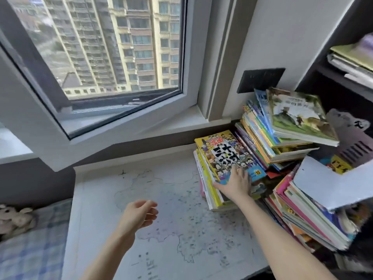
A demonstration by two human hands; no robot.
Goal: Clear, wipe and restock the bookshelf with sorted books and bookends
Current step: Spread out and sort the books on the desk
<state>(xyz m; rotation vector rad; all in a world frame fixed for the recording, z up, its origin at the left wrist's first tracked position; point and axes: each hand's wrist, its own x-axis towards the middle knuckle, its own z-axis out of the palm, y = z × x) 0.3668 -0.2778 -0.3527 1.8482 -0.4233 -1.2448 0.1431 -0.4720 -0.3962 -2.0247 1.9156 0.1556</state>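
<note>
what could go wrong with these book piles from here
1. The tall pile at the back leans, and the green-covered book on top overhangs it, so a nudge could topple it.
2. The right hand lies flat on the yellow-covered book, whose small stack sits crooked. A push might slide books onto the desk.
3. The near pile fans out unevenly and may slump.

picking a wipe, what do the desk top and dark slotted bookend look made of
The desk top looks like smooth white laminate or mat, printed with a faint map. The bookend: likely thin painted metal, matte dark, a flat sheet with cut slots.
</note>
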